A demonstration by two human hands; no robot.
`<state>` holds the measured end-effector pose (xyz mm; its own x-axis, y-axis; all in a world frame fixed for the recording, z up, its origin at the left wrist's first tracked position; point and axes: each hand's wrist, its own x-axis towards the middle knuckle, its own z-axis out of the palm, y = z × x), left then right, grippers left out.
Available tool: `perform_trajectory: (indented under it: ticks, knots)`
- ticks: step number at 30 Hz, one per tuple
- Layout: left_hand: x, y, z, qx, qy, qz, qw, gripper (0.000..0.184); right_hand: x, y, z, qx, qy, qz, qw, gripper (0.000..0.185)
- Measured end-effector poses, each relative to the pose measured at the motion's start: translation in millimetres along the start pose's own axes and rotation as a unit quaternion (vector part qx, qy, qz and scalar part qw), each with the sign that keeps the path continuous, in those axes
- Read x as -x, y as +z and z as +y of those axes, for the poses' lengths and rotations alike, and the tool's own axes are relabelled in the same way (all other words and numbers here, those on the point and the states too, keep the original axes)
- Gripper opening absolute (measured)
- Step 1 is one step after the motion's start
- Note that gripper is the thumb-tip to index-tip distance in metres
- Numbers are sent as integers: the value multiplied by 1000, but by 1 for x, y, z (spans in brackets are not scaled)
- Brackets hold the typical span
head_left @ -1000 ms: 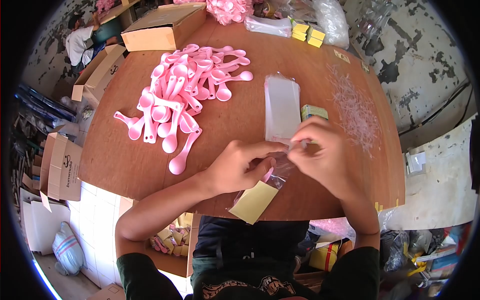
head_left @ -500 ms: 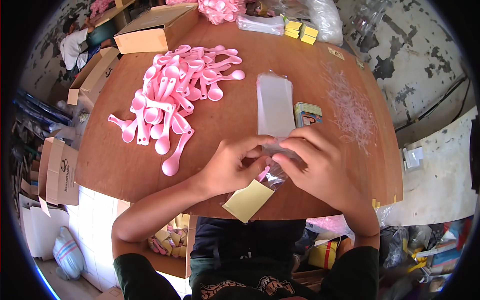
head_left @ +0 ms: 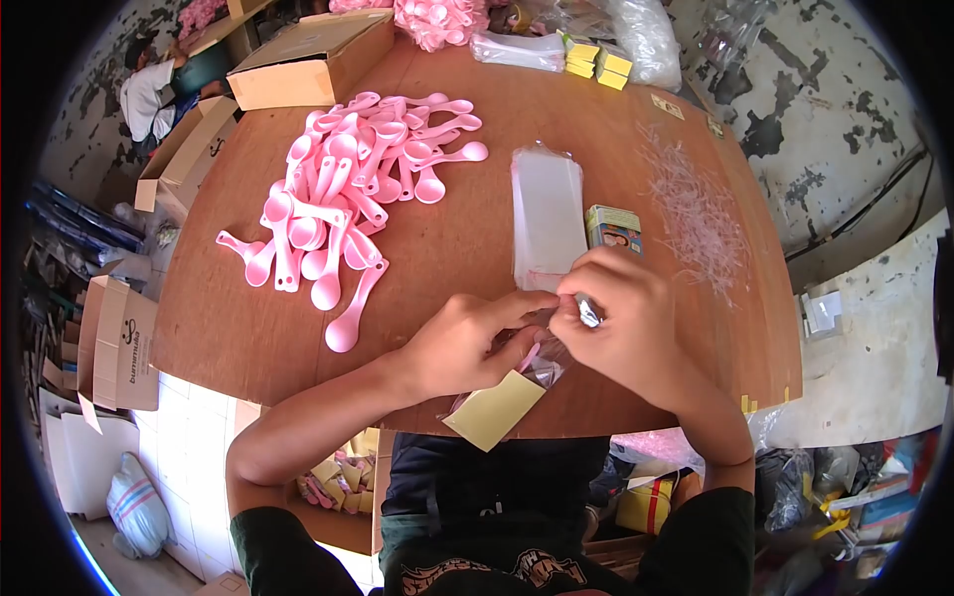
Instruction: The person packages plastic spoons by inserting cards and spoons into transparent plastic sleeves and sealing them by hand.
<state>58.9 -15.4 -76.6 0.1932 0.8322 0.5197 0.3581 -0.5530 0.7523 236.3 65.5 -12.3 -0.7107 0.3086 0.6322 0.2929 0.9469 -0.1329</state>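
My left hand (head_left: 472, 343) pinches a clear plastic bag (head_left: 547, 371) near the front edge of the table. Inside the bag are a yellow card (head_left: 494, 408) and a pink spoon, mostly covered by my fingers. At the bag's upper end my right hand (head_left: 616, 316) is closed on the plastic, and a shiny bit shows within its curled fingers. Beyond my hands lies a stack of clear bags (head_left: 549, 214), with a small printed box (head_left: 614, 228) to its right. A heap of pink spoons (head_left: 348, 179) spreads over the left of the table.
Thin clear strips (head_left: 701, 214) lie at the right of the table (head_left: 447, 248). A cardboard box (head_left: 313, 60), bagged pink spoons (head_left: 437, 20) and yellow card stacks (head_left: 596, 62) are along the far edge. A person (head_left: 149, 94) is at the far left.
My right hand has curled more tightly and turned at the bag's top. My left hand has stayed nearly in place on the bag.
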Motion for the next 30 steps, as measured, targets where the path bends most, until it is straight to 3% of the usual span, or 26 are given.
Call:
perform_trajectory:
  ticks: [2, 3, 4, 5, 7, 10, 12, 13, 14, 15, 17, 19, 20, 22, 23, 25, 26, 27, 28, 29, 30]
  knots:
    - [-2, -2, 3, 39, 11, 19, 999, 36, -2, -9, 3, -230, 127, -9, 965, 12]
    - [-3, -2, 4, 78, 22, 38, 996, 34, -6, -20, 4, -244, 117, -9, 963, 15]
    - [-2, -4, 5, 77, 23, 39, 996, 34, -7, -28, 5, -335, 153, 13, 929, 13]
    - [1, -5, 5, 162, -12, 49, 986, 32, -6, -38, 8, -423, 189, 36, 886, 12]
    - [1, -9, 10, 307, -79, 69, 946, 30, -10, -68, 28, -507, 156, 45, 846, 12]
    - [-2, -7, 8, 318, -92, 137, 934, 32, -12, -111, 90, -576, 87, -31, 812, 11]
    - [-2, -7, 2, 279, -102, 134, 945, 32, -3, -107, 142, -757, -43, -57, 650, 12]
    - [-2, -7, 1, 238, -113, 131, 956, 32, 3, -99, 167, -621, 178, -26, 763, 13]
    - [-2, -5, 1, 243, -111, 127, 955, 32, 15, -91, 188, -435, 385, 8, 814, 15]
    - [-3, -5, 1, 233, -130, 123, 956, 32, 38, -83, 208, -431, 386, 10, 816, 15]
    - [-6, -4, 0, 210, -143, 120, 960, 30, 84, -61, 259, -139, 380, 43, 914, 22]
    - [-7, -6, -4, 218, -154, 124, 956, 30, 96, -48, 292, 160, 327, 67, 929, 30]
    - [-6, -6, -5, 226, -173, 117, 952, 30, 80, -52, 264, 160, 326, 61, 930, 30]
    - [-7, -7, -5, 247, -193, 112, 943, 30, 28, -79, 164, 20, 385, 3, 923, 30]
    - [-9, -9, -5, 264, -207, 109, 936, 31, 23, -92, 156, 18, 388, 5, 921, 30]
    - [-9, -9, -4, 259, -203, 107, 938, 31, 20, -112, 150, -276, 319, 15, 906, 34]
    - [-9, -8, -4, 257, -197, 108, 940, 31, 20, -123, 152, -275, 322, 17, 906, 34]
    - [-10, -9, -3, 258, -197, 104, 940, 31, 22, -135, 157, -431, 198, -12, 880, 35]
    - [-10, -10, -1, 253, -216, 99, 938, 31, 21, -141, 162, -569, 66, -41, 819, 36]
    - [-10, -11, 0, 248, -235, 94, 935, 31, 15, -140, 167, -626, -22, -97, 774, 42]
    - [-8, -10, -1, 249, -235, 91, 935, 31, 16, -139, 177, -624, -19, -95, 775, 42]
